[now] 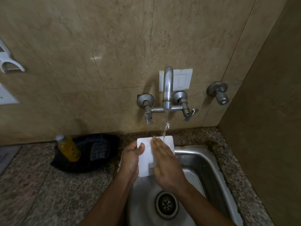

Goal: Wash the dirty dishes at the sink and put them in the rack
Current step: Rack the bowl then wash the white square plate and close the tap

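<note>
A white square plate (pixel 147 158) is held tilted above the steel sink (pixel 198 162), under the water running from the wall tap (pixel 167 88). My left hand (pixel 132 159) grips the plate's left edge, thumb on its face. My right hand (pixel 166 163) lies flat on the plate's face with straight fingers, the fingertips near the stream. The right hand covers the plate's right half.
A yellow liquid bottle (pixel 69 150) stands on a dark cloth or bag (pixel 91 154) on the granite counter (pixel 40 185) left of the sink. The drain (pixel 166 204) shows in the basin. A side wall closes in on the right. A white holder (pixel 9 62) hangs on the left wall.
</note>
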`<state>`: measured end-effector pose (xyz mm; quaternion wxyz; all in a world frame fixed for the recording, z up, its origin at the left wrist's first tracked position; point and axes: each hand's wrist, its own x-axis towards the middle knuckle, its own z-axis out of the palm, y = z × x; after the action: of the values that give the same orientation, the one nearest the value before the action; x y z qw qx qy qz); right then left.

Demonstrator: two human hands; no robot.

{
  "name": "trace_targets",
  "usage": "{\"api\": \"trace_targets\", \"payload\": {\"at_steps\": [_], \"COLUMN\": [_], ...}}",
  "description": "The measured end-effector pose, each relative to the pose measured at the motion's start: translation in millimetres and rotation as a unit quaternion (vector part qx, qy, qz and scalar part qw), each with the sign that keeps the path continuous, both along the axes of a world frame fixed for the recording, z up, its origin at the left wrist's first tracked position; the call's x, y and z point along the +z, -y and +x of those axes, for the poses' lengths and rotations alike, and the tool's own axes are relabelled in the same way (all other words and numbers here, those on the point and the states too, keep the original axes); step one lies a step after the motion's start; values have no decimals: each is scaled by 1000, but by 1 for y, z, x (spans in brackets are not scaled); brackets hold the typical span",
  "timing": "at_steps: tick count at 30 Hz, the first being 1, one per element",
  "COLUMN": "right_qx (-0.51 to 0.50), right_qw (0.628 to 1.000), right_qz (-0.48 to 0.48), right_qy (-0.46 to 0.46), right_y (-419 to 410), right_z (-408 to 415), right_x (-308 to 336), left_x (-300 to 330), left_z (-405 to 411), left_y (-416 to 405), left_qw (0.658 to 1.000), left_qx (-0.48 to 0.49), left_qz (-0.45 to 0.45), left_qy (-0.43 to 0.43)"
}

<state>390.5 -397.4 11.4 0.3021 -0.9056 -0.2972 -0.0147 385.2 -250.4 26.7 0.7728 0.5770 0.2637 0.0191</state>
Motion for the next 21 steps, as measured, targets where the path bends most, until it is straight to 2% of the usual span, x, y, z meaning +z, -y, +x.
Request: {"api": "trace_targets", "payload": {"at_steps": [3,7,10,14,17,21], "right_qx": [-95,-28,-104,-6,-91,-20], "right_qw": [995,999,993,1000,994,1000], "right_qz": [27,-8,21,3,39,9], "right_qy": [-33,-18,-47,-1,-49,-22], "right_y": [2,-1,3,-3,2,1], "right_z": [8,6,13,3,9,3], "right_x": [-2,-4,-3,-4,-8,-7], "left_x": [3,5,7,4,1,-3], "left_z": [-2,-3,-5,-4,-5,-4], "left_y": [2,-3,-4,-6,-4,-7], "left_qw": [1000,1000,1000,1000,999,1000], "left_qx": [-5,3,10,20,18,18], "left_qz": [-4,-7,-11,-23,-28,-25], "left_qy": [0,2,0,4,0,1]}}
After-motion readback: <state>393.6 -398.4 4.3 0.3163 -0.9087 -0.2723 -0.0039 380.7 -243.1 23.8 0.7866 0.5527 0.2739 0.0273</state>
